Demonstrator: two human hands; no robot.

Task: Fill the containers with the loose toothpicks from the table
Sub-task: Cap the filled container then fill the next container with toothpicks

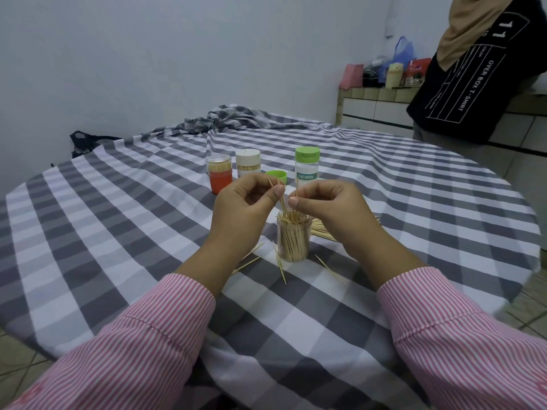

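A clear open container [294,241], nearly full of upright toothpicks, stands on the checked tablecloth [133,220] in front of me. Both hands hover just above its mouth. My left hand [248,202] pinches a few toothpicks [281,199] that point down into the container. My right hand [322,205] pinches the same small bunch from the other side. Loose toothpicks [279,266] lie around the container's base, and a pile [321,229] sits behind my right hand. Farther back stand an orange container [219,174], a white container [248,162] and a green-lidded bottle [307,167] marked TOOTHPICK.
A loose green lid [276,175] lies behind my hands. A person in a dark shirt [473,84] stands at the table's far right, beside a tiled counter [376,105] with bags. The cloth is bunched [225,116] at the far edge.
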